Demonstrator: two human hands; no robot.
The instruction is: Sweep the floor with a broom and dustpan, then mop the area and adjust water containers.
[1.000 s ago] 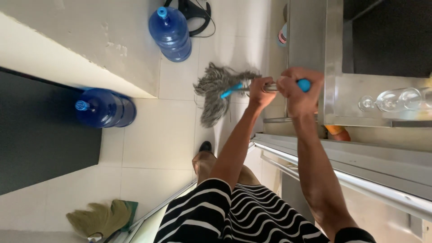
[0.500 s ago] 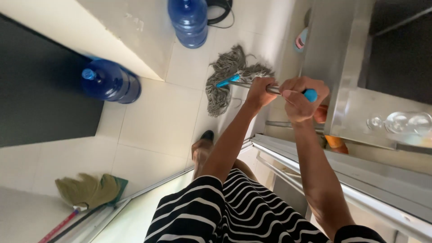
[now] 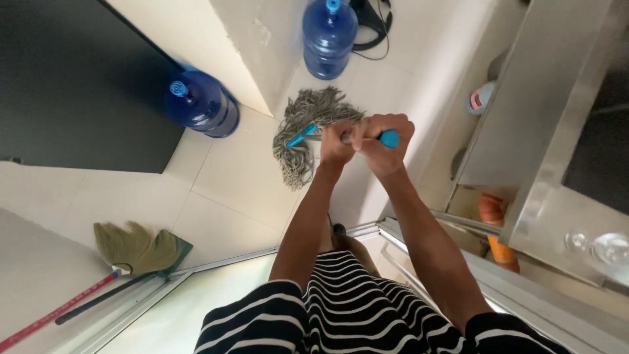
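A: head view, what are the hands doing?
B: both wrapped round the mop handle (image 3: 347,137). left hand (image 3: 335,142) lower on the shaft, fingers curled tight round it. right hand (image 3: 382,139) just above, touching the left, fist closed over the top, blue end cap poking out on the right side

A: mop head?
B: grey string mop head (image 3: 308,128) flat on the pale tiled floor (image 3: 229,190), strands spread out, blue collar where shaft meets strings. just ahead of the hands

A: surroundings?
B: two blue water jugs: one upright (image 3: 329,36) beyond the mop head, one lying on its side (image 3: 202,103) left of it, against a dark panel (image 3: 72,85). broom (image 3: 141,248) with a red stick lower left, well apart from the mop. steel counter (image 3: 557,144) on the right, orange bottle (image 3: 495,229) under it

A: person?
B: black-and-white striped top (image 3: 341,308), one foot just visible below the arms
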